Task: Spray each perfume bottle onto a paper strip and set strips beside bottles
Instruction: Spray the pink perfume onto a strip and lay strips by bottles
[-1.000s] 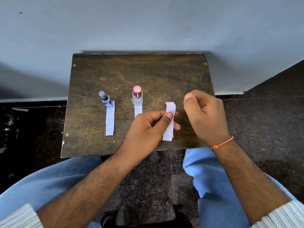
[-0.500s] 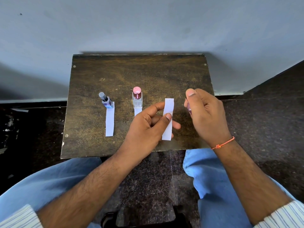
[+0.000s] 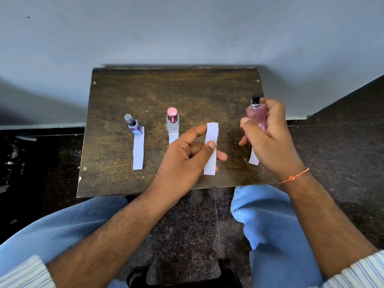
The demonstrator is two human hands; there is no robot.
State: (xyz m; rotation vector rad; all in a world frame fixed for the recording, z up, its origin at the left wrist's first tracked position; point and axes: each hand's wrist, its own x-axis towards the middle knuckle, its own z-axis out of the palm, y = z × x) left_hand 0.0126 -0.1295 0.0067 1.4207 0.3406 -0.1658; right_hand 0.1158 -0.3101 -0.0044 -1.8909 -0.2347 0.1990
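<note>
A: Delta? The right hand (image 3: 270,140) has swung out and up. The pink bottle (image 3: 256,116) that was hidden in its fist now shows, black nozzle at 12, fingers wrapped round the body.

B: Meaning?

A: Probably spray done or being re-aimed; can't tell which. Two bottles on the table (image 3: 176,86) already have strips by them.

B: Strip?

A: The strip (image 3: 211,148) is pinched upright by the left hand (image 3: 187,156), thumb against fingers. It sits at about 8 o'clock from the bottle, near but apart. Another strip (image 3: 254,157) lies under the right hand.
</note>
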